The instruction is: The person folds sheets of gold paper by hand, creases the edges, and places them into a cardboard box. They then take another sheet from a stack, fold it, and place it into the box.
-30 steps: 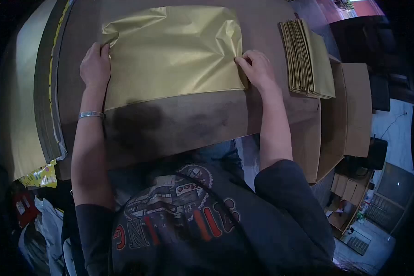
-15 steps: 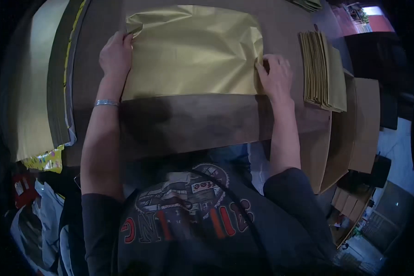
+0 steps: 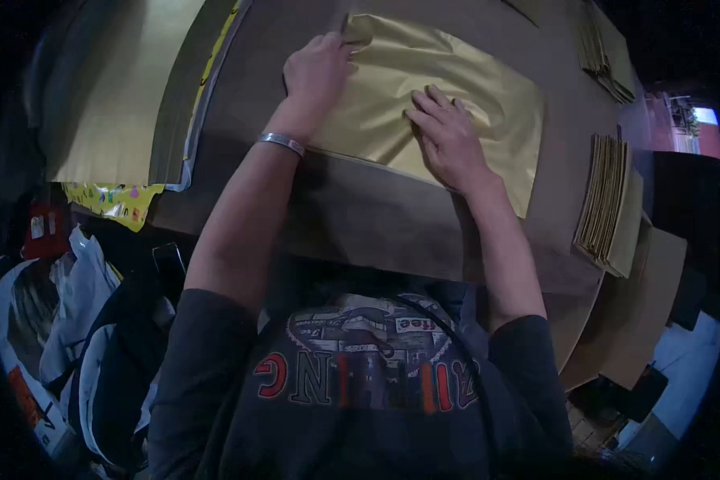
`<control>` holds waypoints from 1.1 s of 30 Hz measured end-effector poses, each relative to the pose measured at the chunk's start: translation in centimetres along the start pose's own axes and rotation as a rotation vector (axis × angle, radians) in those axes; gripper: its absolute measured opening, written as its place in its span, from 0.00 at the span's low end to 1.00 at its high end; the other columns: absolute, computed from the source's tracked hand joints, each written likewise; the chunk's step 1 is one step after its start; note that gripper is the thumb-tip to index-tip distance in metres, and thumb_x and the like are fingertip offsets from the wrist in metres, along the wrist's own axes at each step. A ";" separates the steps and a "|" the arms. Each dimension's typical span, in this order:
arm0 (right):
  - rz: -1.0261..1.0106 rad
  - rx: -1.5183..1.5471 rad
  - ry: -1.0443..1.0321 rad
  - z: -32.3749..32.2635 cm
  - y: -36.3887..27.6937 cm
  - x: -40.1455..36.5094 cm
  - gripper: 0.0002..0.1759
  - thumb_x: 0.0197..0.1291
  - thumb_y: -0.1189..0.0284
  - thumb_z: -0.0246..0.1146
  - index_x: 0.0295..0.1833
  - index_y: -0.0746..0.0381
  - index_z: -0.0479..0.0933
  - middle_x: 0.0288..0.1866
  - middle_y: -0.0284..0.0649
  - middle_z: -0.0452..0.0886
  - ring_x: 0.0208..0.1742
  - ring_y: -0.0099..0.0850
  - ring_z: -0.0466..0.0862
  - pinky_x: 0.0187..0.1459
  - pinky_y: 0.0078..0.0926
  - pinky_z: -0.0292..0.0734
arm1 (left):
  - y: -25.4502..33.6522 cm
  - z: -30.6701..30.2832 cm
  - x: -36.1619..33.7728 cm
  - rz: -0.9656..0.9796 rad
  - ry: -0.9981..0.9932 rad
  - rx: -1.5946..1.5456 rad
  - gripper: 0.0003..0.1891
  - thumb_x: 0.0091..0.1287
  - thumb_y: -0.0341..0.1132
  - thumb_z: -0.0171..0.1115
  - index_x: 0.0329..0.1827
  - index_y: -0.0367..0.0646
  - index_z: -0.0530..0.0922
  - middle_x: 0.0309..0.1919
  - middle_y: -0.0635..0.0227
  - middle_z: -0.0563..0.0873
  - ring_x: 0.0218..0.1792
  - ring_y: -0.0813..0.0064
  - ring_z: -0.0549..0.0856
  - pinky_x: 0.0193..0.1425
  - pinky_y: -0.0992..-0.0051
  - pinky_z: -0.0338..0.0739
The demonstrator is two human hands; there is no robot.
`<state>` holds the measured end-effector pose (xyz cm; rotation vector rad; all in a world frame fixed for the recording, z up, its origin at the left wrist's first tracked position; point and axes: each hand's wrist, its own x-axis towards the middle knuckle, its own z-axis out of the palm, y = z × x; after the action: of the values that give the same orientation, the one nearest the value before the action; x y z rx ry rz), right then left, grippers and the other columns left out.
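Observation:
A creased gold-brown paper sheet [image 3: 504, 120] lies at an angle on the brown work table. My left hand [image 3: 316, 72], with a bracelet at the wrist, is closed at the sheet's upper left edge. Its fingertips are partly hidden there, where the paper is crumpled. On the middle of the sheet rests my right hand [image 3: 448, 140], palm down with its fingers apart, pressing on the wrinkled surface.
A stack of large flat sheets [image 3: 124, 88] lies on the left over yellow printed plastic [image 3: 116, 202]. To the right stand a folded brown paper bundle [image 3: 604, 200] and another bundle [image 3: 604, 48] farther back. An open cardboard box [image 3: 644, 312] is below the table's right edge.
My right hand has left the sheet's right edge and now lies flat on its middle. The sheet appears turned clockwise. My view has shifted, so the surroundings sit differently in frame.

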<state>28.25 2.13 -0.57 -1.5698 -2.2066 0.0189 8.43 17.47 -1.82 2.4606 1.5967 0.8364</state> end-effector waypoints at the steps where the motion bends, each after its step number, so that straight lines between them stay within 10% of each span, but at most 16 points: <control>1: -0.009 0.042 -0.021 0.2 -0.7 0.9 0.13 0.69 0.69 0.59 0.56 0.57 0.78 0.68 0.41 0.74 0.74 0.45 0.68 0.69 0.60 0.64 | -0.1 0.1 0.0 -0.011 0.008 0.007 0.11 0.70 0.45 0.59 0.41 0.47 0.79 0.38 0.62 0.86 0.40 0.55 0.87 0.45 0.56 0.81; 25: -0.194 -0.015 -0.216 0.8 -3.1 2.8 0.28 0.63 0.50 0.60 0.65 0.49 0.75 0.74 0.43 0.66 0.76 0.48 0.63 0.70 0.67 0.54 | -1.1 -2.4 1.4 -0.116 -0.279 -0.272 0.13 0.65 0.43 0.61 0.45 0.47 0.84 0.39 0.61 0.89 0.44 0.56 0.87 0.50 0.57 0.80; 33: -0.199 -0.097 -0.298 0.5 -3.6 2.8 0.35 0.62 0.41 0.56 0.70 0.47 0.70 0.78 0.45 0.59 0.78 0.51 0.58 0.72 0.67 0.51 | -1.6 -0.5 0.4 0.014 0.016 -0.238 0.12 0.62 0.39 0.67 0.46 0.48 0.77 0.41 0.65 0.85 0.43 0.57 0.85 0.46 0.57 0.80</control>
<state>24.12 3.55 0.80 -1.4681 -2.6240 0.0935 6.96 18.47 -1.80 2.3072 1.3949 0.9870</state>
